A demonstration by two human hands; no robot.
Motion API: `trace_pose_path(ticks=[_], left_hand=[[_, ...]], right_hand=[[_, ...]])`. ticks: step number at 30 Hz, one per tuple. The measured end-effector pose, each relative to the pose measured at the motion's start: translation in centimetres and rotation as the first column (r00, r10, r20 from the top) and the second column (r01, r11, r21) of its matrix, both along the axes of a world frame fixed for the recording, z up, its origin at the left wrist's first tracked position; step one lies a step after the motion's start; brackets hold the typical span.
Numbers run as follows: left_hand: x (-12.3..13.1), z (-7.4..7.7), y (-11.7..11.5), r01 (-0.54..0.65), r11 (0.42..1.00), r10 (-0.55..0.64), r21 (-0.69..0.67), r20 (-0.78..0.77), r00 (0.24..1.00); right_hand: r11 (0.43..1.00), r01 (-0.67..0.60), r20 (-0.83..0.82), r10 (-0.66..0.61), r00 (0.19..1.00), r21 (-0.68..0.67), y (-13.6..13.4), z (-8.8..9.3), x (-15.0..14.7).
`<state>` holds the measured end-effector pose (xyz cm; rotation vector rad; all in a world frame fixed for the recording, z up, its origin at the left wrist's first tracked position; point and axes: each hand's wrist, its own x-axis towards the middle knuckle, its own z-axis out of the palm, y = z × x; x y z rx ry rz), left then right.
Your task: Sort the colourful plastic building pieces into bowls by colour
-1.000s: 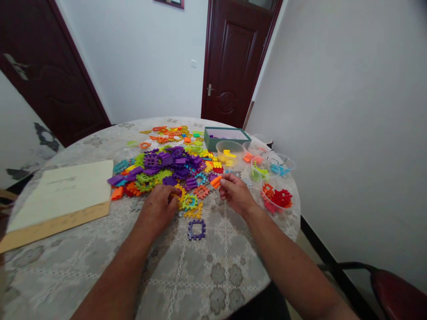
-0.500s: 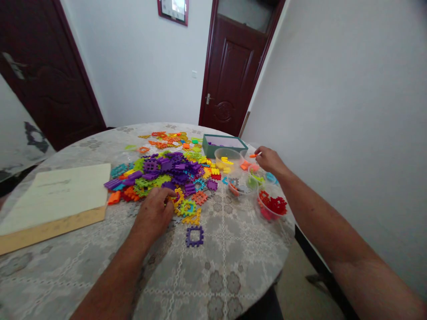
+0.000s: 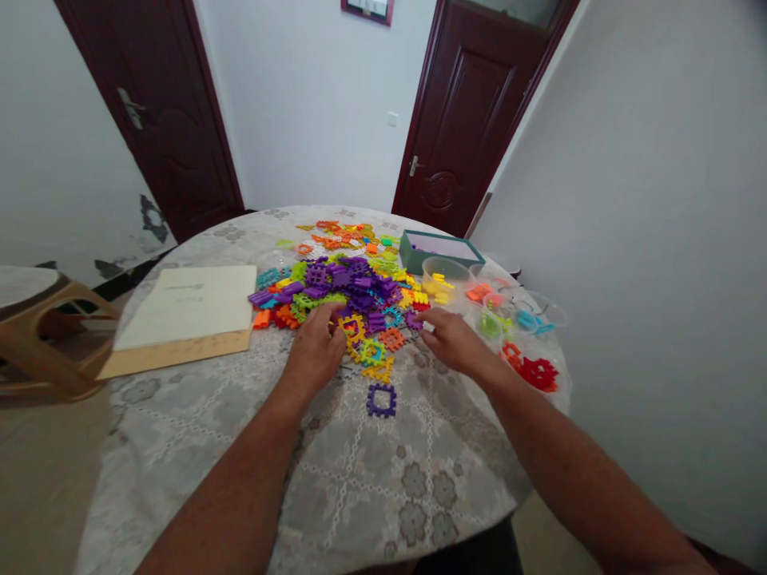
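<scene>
"Where is the left hand (image 3: 316,343)?"

"At the near edge of the pile (image 3: 359,286), fingers curled, with its tips right by the yellow frame (image 3: 351,327)."

"And the right hand (image 3: 452,339)?"

"Across from it, its fingers pointing inward at the right edge of the pile, by a purple piece (image 3: 413,319)."

"Is either one gripping something?"

"The fingertips are small and blurred here, so I can't tell whether either hand is closed on a piece or merely touching one."

"What lies between them?"

"A salmon piece (image 3: 392,340), and nearer the person a green frame (image 3: 372,352). Nearest of all, the dark frame (image 3: 382,401) lies flat, apart from the pile, on the patterned cloth (image 3: 335,463)."

"Anything beyond the right hand?"

"Clear bowls (image 3: 463,283) with sorted-looking colours: yellow, orange, blue, red. The green box (image 3: 413,255) stands behind the yellow one, purple bits inside."

"And to the left?"

"The paper (image 3: 192,315), flat on the table, marked with faint lines."
</scene>
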<state>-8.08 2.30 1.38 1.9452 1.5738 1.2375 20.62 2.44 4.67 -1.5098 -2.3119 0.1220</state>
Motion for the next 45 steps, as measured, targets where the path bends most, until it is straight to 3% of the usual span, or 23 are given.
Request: trace_pose_path(ticks=[3,7,12,16,20,25,29,34,37,41,45], left_hand=[[-0.1,0.1,-0.1,0.007,1.0,-0.007,-0.015,-0.016,1.0],[0.0,0.2,-0.2,0.012,1.0,-0.013,-0.014,-0.029,0.999],[0.0,0.1,0.0,0.023,1.0,-0.024,-0.008,-0.044,0.999],[0.0,0.2,0.1,0.005,1.0,-0.007,-0.025,-0.061,0.998],[-0.1,0.3,0.3,0.01,0.999,-0.014,-0.04,-0.094,0.995],[-0.1,0.3,0.4,0.02,1.0,-0.022,-0.02,-0.142,0.99],[-0.1,0.2,0.4,0.01,0.999,-0.015,-0.036,-0.147,0.989],[-0.1,0.2,0.3,-0.003,1.0,0.0,-0.027,-0.124,0.992],[0.0,0.2,0.1,0.005,1.0,-0.007,-0.025,-0.107,0.994],[0.1,0.1,0.0,0.007,1.0,-0.009,-0.022,-0.109,0.994],[0.2,0.3,-0.3,0.004,0.999,-0.007,-0.035,-0.096,0.995]], right_hand=[[0.997,0.041,0.035,-0.039,0.999,-0.066,-0.5,-2.9,-3.4],[0.977,0.17,0.01,-0.17,0.985,-0.129,0.4,-4.7,-5.1],[0.986,0.12,-0.212,-0.143,0.967,-0.118,0.5,-5.2,-5.0],[0.989,0.093,-0.341,-0.128,0.931,-0.118,-1.9,-3.7,-4.0],[0.989,0.145,-0.375,-0.121,0.919,0.036,-5.7,-0.5,-1.1],[0.893,0.387,-0.241,-0.333,0.912,0.23,-9.8,2.7,6.0],[0.879,0.445,-0.026,-0.447,0.894,0.174,-11.1,2.4,11.2],[0.887,0.449,0.101,-0.46,0.882,0.112,-11.7,0.2,13.3],[0.877,0.452,0.088,-0.469,0.879,0.164,-11.9,-0.5,12.9],[0.874,0.399,-0.005,-0.413,0.911,0.277,-11.9,0.3,10.2],[0.983,0.155,-0.127,-0.142,0.982,0.1,-11.7,1.1,4.2]])
